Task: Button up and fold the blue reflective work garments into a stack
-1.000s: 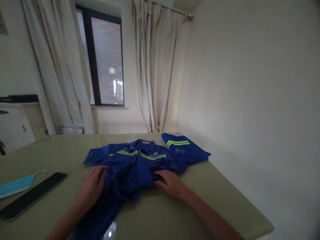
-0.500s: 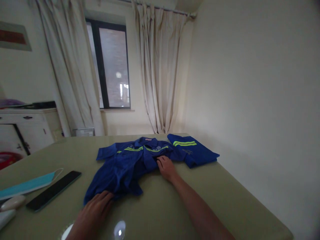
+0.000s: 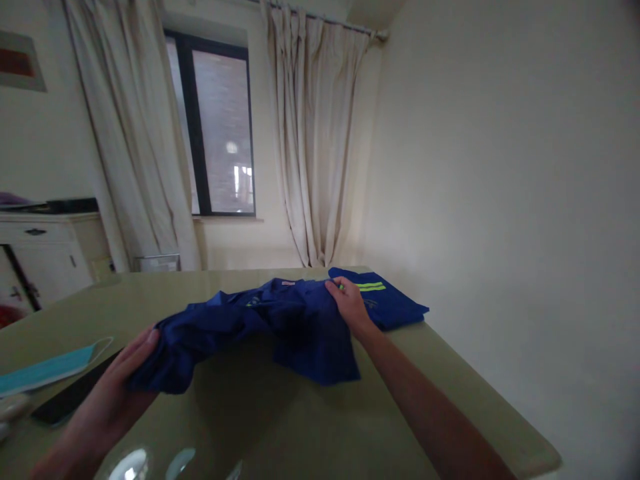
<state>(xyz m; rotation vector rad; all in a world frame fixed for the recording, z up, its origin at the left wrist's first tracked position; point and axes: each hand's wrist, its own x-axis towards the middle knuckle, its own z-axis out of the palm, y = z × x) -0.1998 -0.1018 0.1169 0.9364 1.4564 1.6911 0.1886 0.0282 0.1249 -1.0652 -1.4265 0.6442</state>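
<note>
A blue work shirt (image 3: 240,317) with a little yellow-green stripe showing is partly lifted from the table, its near edge raised and sagging between my hands. My left hand (image 3: 125,373) is closed on the shirt's left side, thumb on top and fingers underneath. At the shirt's right part, my right hand (image 3: 350,303) pinches the cloth, and a corner hangs below it. Just beyond my right hand lies a folded blue garment (image 3: 395,303) with a yellow-green stripe. Most of the shirt's front is hidden by the raised cloth.
On the left of the greenish table (image 3: 320,433) lie a light-blue face mask (image 3: 50,370) and a black phone (image 3: 65,400), partly behind my left hand. A white cabinet (image 3: 47,253) stands at the far left. The wall (image 3: 500,200) borders the table's right side.
Both hands have taken hold of the shirt and raised its near part off the table. My left hand moved left and up, my right hand slightly up and right. The folded garment stayed put.
</note>
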